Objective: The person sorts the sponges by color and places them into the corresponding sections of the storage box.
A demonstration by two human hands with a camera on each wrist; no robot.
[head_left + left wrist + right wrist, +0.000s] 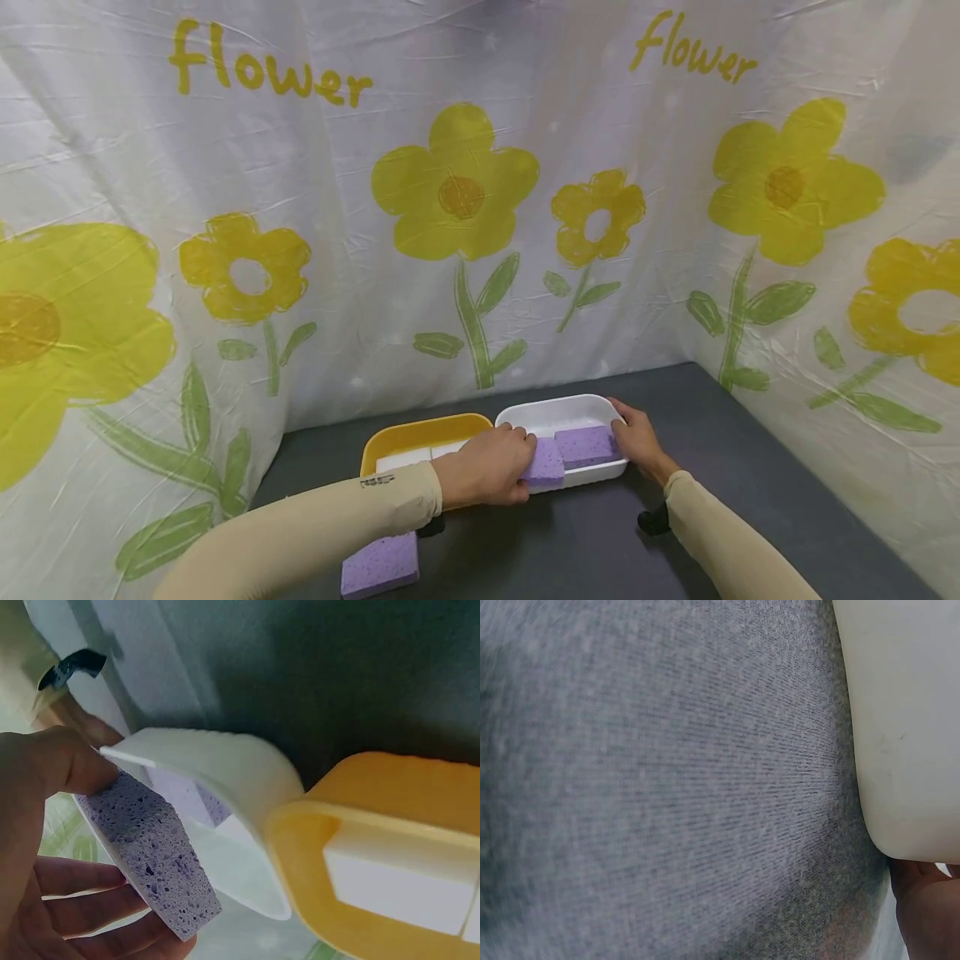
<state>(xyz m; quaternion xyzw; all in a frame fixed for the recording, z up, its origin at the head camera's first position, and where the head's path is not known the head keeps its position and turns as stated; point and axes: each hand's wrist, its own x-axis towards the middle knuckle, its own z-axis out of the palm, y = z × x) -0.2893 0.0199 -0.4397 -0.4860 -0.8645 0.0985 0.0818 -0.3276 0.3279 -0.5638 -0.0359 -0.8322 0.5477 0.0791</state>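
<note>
My left hand (pixel 487 467) pinches a purple sponge (pixel 545 463) over the left part of a white tray (pixel 570 406). In the left wrist view the thumb lies on one side of that sponge (pixel 150 851) and the fingers on the other, and it is tilted. Another purple sponge (pixel 585 447) lies inside the white tray at its right end. My right hand (pixel 641 440) grips the tray's right end at the rim. The right wrist view shows mostly the tray's outer wall (pixel 911 735) and a small part of the hand.
Left of the white tray stands a yellow tray (pixel 427 427) with white blocks (pixel 405 459) in it. A further purple sponge (pixel 381 565) lies on the dark grey tabletop (pixel 570 550) near the front, partly behind the left sleeve. A flower-print curtain (pixel 337 192) encloses the back and sides.
</note>
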